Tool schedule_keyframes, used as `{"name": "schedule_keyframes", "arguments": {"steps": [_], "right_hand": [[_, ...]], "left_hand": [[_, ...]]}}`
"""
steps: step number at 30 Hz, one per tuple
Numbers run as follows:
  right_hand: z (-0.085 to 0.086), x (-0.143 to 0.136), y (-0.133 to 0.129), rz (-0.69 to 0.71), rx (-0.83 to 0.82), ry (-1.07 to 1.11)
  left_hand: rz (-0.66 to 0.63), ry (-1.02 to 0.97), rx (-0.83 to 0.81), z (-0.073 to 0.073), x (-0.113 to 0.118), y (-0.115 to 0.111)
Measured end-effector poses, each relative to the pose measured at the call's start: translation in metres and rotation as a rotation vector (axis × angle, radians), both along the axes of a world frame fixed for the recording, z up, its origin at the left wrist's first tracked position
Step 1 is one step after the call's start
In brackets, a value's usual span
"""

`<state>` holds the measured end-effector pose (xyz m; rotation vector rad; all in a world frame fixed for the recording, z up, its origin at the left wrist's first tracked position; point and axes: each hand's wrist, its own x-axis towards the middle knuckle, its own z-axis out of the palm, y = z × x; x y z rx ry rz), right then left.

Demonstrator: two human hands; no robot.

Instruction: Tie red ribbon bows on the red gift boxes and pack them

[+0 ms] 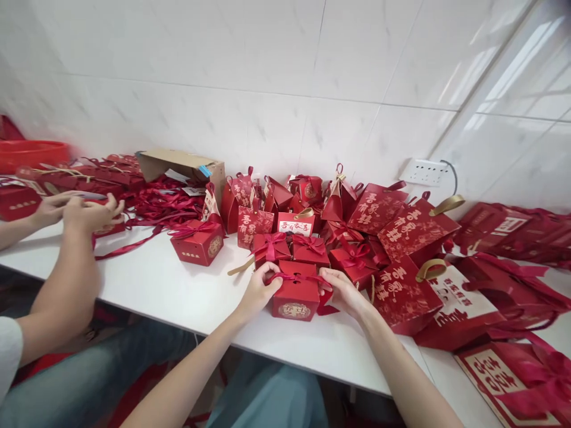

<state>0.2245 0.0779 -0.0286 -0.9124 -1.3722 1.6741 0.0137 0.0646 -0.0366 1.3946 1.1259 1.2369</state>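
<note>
Pretty bright, shadows kept soft
Streaky glare is bounced off the wall (pixel 267 77), upper right; the tub (pixel 31 157) at far left is kinda blurred, edges stretched.

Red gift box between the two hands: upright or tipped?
Upright: the red gift box sits level on the white table, ribbon across its top.

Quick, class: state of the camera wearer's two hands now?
Left hand: closed, pinching the ribbon on the red box.
Right hand: closed, pinching the ribbon's other side.
</note>
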Motion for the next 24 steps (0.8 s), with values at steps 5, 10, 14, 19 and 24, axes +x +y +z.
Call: {"name": "schedule_keyframes", "arguments": {"steps": [5,10,14,19,24], "right_hand": [[0.006,0.008,-0.003,0.016,0.005,-0.015],[0.016,0.016,-0.002,0.003,0.018,-0.084],[0.038,0.014,0.002,0.015,0.125,-0.211],[0.053,-0.003,0.007,0.072,0.236,-0.166],[0.030,-0.015,0.008,-0.197,0.317,-0.123]], "left_hand": [[-0.136,0.006,-0.098,0.011,-0.008,-0.002],[-0.294,0.140,-0.135,0.025,-0.017,0.000],[-0.330,0.296,-0.129,0.030,-0.020,0.009],[-0.448,0.450,-0.171,0.044,-0.015,0.024],[-0.638,0.621,-0.208,0.071,-0.007,0.042]]}}
